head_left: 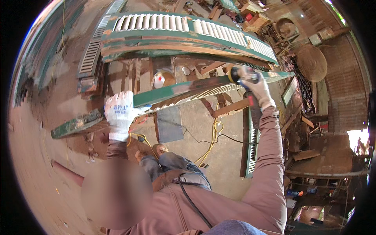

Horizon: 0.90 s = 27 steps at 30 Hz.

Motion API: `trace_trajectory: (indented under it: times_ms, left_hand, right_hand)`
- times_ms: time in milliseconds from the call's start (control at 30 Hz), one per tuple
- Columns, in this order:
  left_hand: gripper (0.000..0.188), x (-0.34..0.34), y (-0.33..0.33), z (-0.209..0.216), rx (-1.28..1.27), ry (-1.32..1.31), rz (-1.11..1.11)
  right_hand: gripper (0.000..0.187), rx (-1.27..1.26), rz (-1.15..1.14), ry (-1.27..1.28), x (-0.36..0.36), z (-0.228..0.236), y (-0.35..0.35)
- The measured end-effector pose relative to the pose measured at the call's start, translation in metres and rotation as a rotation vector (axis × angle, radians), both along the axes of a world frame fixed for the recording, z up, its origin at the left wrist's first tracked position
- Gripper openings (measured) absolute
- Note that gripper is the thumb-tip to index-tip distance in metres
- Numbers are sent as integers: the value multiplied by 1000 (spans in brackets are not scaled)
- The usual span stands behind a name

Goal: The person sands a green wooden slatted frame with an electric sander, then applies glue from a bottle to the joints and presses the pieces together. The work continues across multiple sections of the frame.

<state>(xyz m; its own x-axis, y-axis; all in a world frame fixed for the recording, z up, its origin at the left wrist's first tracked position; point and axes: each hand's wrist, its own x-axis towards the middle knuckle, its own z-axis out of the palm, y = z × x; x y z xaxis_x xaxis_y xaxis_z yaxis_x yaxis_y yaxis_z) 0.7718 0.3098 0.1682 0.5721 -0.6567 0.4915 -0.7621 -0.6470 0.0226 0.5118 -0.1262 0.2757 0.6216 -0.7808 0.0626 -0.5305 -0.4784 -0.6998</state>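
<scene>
the green louvred shutter (168, 92) stands on its long edge across the middle of the view, running from 9 o'clock to 2 o'clock, and the main risk is that it tips or slides. the gloved left hand (120, 109), at 9 o'clock, is closed over its upper rail, and seems to be most of what steadies it; if that hold slackens while the tool pushes, the far end could swing. at 2 o'clock the gloved right hand (261, 89) is wrapped around a power tool (252, 102), its round head (234, 75) at the rail; i cannot tell whether it is spinning. pressing too hard or tilting it could gouge the wood, catch a slat or kick back toward the wrist, and a loose glove could snag. the black cord (237, 140) at 4 o'clock could pull the tool sideways if it drags, and the yellow cable (214, 135) beside it, looped on the floor, could trip the feet (161, 149) at 7 o'clock. at 12 o'clock, the stacked shutters (188, 37) lie near enough to be knocked.
</scene>
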Motion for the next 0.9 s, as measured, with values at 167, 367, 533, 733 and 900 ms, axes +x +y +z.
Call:
trace_trajectory:
  times_ms: [167, 367, 533, 733, 900]
  left_hand:
    - [69, -3, -4, 2, 35, 49, -9]
    - [71, 3, 1, -9, 68, -7, 17]
    - [72, -2, -2, -3, 51, 7, 26]
    - [74, -4, -3, -4, 36, -18, 12]
    - [76, -5, -3, -4, 99, 20, 63]
  right_hand:
    - [84, -153, 285, 144, 40, 13, 90]
    - [97, -114, 331, 191, 33, 15, 108]
    - [92, -93, 116, 220, -8, 19, 44]
    - [89, -117, -74, 158, -55, 6, -51]
    - [86, 3, -131, 101, -76, 9, -101]
